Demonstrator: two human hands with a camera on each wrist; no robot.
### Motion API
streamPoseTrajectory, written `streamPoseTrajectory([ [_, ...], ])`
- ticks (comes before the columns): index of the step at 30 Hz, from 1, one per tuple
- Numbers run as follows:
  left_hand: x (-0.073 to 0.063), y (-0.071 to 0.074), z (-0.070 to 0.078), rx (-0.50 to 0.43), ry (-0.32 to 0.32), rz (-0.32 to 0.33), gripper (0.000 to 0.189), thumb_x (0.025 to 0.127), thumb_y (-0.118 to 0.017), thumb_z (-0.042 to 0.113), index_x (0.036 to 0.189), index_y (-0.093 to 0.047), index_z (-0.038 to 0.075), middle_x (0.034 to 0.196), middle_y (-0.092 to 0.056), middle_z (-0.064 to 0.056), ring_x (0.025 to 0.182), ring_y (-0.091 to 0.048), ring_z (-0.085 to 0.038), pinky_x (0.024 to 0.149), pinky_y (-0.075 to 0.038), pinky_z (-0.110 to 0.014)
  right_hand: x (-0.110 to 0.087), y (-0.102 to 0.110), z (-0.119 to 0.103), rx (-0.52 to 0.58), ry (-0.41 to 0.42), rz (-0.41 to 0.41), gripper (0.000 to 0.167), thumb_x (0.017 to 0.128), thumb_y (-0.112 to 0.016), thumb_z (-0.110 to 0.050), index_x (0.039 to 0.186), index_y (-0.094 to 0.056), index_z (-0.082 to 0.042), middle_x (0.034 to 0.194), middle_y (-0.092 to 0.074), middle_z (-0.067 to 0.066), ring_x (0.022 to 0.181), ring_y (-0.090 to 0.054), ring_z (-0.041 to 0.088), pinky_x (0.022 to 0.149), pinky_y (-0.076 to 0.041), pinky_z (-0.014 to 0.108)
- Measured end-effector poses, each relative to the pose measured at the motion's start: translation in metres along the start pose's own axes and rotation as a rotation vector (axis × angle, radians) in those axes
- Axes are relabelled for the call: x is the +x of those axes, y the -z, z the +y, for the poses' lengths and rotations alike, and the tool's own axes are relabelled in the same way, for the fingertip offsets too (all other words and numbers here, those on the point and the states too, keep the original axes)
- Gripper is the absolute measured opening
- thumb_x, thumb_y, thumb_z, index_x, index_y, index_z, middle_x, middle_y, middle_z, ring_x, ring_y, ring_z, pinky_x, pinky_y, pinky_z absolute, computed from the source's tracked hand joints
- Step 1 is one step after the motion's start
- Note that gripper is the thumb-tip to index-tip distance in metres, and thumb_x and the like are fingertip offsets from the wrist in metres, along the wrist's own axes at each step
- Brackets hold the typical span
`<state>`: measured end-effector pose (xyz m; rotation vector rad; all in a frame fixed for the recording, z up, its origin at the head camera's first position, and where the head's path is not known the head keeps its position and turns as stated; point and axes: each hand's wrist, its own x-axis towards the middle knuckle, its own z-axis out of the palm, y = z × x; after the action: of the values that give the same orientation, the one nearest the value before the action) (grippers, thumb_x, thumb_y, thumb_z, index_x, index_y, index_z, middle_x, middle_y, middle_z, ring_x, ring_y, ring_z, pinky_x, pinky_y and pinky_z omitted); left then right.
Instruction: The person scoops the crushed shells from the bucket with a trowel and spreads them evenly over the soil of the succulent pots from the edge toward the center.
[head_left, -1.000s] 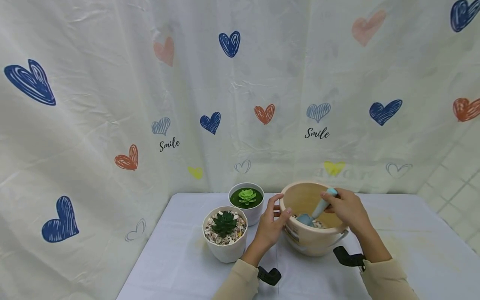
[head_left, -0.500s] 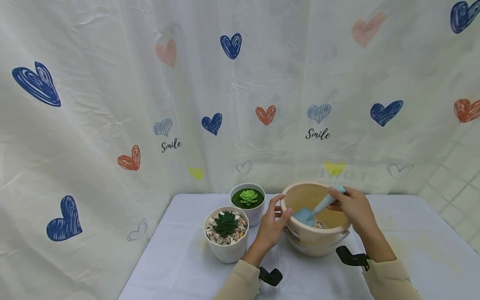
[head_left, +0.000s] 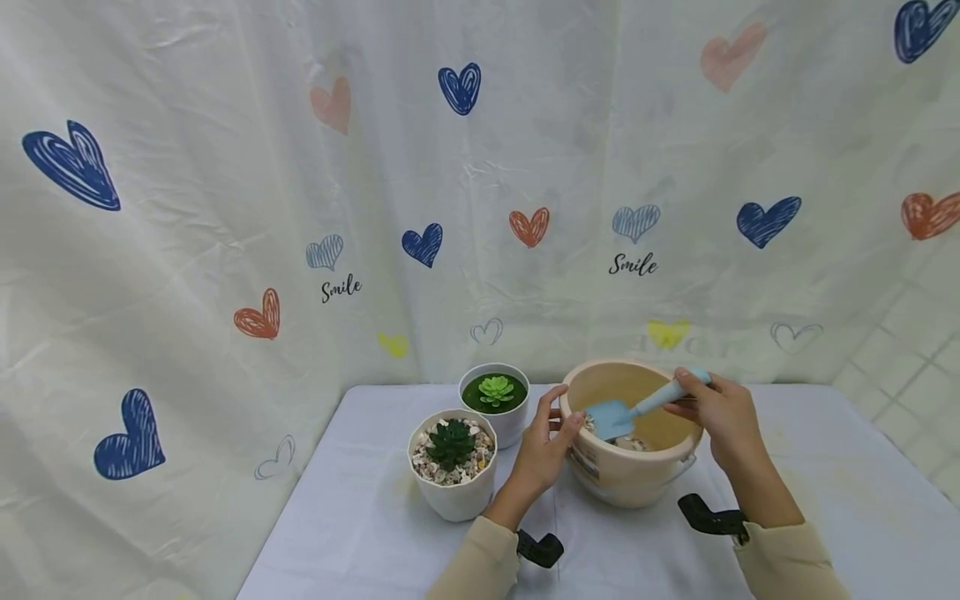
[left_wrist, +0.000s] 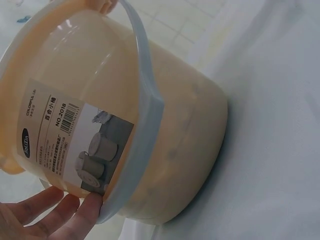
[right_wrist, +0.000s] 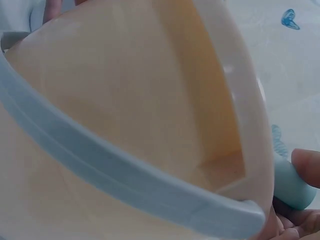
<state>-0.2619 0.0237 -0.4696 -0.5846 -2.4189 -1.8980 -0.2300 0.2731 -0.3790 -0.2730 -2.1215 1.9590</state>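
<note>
A cream bucket (head_left: pixel 630 483) stands on the table, with pebbles (head_left: pixel 632 444) visible low inside it. My left hand (head_left: pixel 542 454) holds the bucket's left rim, thumb and fingers spread around it; in the left wrist view its fingertips (left_wrist: pixel 87 207) lie against the side by a printed label (left_wrist: pixel 75 140). My right hand (head_left: pixel 727 417) grips the handle of a light blue hand trowel (head_left: pixel 611 419) over the right rim. The trowel's blade is inside the bucket's mouth, near the left wall. In the right wrist view, the bucket wall hides the blade and most of the hand.
Left of the bucket stands a white pot (head_left: pixel 453 502) with a dark green succulent in pebbles. Behind it is another white pot (head_left: pixel 510 429) with a light green succulent. The bucket's grey-blue handle (right_wrist: pixel 115 160) hangs down its side. A heart-printed curtain (head_left: pixel 480 183) closes off the back.
My right hand has moved right and slightly back with the trowel. The blade has risen inside the bucket and now shows more fully. My left hand keeps its place on the rim.
</note>
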Motion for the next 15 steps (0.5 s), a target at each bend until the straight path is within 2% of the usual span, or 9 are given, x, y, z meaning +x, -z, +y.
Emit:
streamPoseTrajectory([
  [5,0.001,0.001,0.001,0.005,-0.006,-0.011,0.054,0.103,-0.048,0.057,0.154,-0.033,0.046,0.131,-0.063,-0.004,0.108,-0.060,-0.009,0.082,-0.054,-0.024,-0.003,0.005,0.001,0.130,-0.024,0.022,0.053,0.101,-0.063,-0.036,0.127,-0.055,0.010,0.085,-0.068,-0.015,0.074,-0.072,0.002,0.071,-0.061,0.023],
  [12,0.000,0.004,-0.003,-0.015,0.005,-0.040,0.052,0.105,-0.049,0.054,0.154,-0.032,0.049,0.135,-0.061,-0.005,0.112,-0.061,-0.011,0.081,-0.055,-0.024,-0.009,0.012,0.001,0.208,-0.068,0.052,0.039,0.100,-0.064,-0.037,0.116,-0.059,-0.002,0.082,-0.068,-0.010,0.075,-0.072,0.004,0.071,-0.061,0.023],
  [15,-0.001,0.005,-0.005,-0.015,0.017,-0.055,0.053,0.105,-0.049,0.054,0.154,-0.031,0.051,0.138,-0.059,-0.004,0.115,-0.061,-0.012,0.082,-0.056,-0.024,-0.012,0.018,0.002,0.302,-0.083,0.053,0.029,0.098,-0.066,-0.035,0.107,-0.064,-0.008,0.083,-0.069,-0.007,0.077,-0.073,0.005,0.072,-0.060,0.023],
])
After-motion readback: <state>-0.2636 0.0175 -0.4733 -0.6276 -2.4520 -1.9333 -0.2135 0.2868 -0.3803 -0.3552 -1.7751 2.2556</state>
